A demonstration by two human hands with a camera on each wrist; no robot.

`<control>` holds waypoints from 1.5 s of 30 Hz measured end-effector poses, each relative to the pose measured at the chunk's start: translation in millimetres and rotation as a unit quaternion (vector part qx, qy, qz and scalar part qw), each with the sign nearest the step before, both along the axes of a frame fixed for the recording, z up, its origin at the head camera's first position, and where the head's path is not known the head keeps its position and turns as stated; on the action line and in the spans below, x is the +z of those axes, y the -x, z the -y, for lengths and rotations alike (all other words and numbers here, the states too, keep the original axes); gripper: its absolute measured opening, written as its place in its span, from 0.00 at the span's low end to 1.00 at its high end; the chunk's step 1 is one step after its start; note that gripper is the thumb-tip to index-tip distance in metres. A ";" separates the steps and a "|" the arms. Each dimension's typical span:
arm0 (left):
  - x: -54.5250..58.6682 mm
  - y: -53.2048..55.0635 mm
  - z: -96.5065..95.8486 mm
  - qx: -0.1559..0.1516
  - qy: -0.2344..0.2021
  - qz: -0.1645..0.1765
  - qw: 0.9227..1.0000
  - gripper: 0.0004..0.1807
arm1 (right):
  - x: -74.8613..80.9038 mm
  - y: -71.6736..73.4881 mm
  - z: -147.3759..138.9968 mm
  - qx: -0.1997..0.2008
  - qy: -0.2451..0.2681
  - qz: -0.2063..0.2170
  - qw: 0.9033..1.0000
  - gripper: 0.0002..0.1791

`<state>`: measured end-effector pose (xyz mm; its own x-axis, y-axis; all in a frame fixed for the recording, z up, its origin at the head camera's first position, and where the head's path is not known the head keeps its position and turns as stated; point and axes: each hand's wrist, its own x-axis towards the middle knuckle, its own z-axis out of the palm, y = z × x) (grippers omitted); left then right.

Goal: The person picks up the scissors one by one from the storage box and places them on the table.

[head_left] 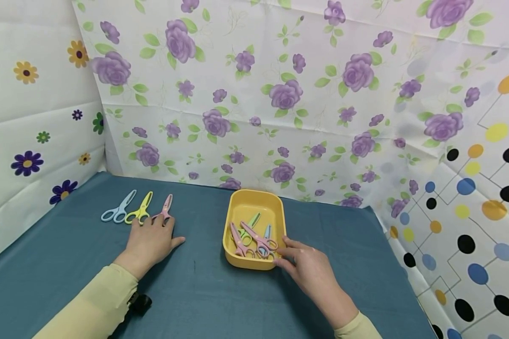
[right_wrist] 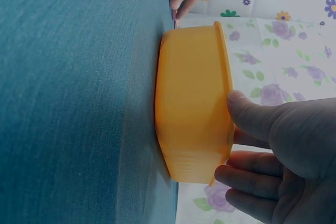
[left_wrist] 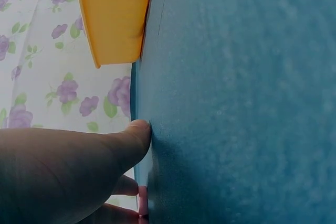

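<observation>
On the blue cloth at the left, a light blue pair of scissors [head_left: 119, 208], a yellow pair [head_left: 141, 210] and a pink pair [head_left: 165, 207] lie side by side. My left hand [head_left: 150, 244] rests palm down, its fingers extended over the handles of the yellow and pink pairs, thumb out to the side. The fingertips hide part of those handles. My right hand [head_left: 311, 268] holds the near right corner of a yellow plastic box [head_left: 254, 197], thumb on its rim [right_wrist: 229, 85] and fingers along the side. Inside lie several scissors, pink [head_left: 258, 239], green [head_left: 251, 226] and blue [head_left: 268, 230].
Blue cloth [head_left: 203, 301] covers the table. Behind it hangs a white sheet with purple roses [head_left: 284, 94]. Patterned sheets stand at the left [head_left: 34, 117] and right [head_left: 483, 226]. A black device [head_left: 140, 303] sits on the left wrist.
</observation>
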<state>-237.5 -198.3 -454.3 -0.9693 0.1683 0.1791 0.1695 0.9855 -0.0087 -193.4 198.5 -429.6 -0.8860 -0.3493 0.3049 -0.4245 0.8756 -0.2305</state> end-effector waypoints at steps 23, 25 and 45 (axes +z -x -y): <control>-0.1 1.4 0.5 0.006 -0.007 0.002 1.000 0.37 | 1.0 -0.3 -0.7 0.003 0.002 0.003 1.000 0.20; 0.1 1.2 0.3 0.006 -0.006 0.003 1.000 0.37 | 0.8 -0.2 -0.9 0.002 0.000 0.003 1.000 0.20; 15.9 -7.0 -20.8 -0.020 0.001 -0.035 0.999 0.37 | 1.3 -1.2 -1.8 0.006 0.003 -0.001 1.000 0.20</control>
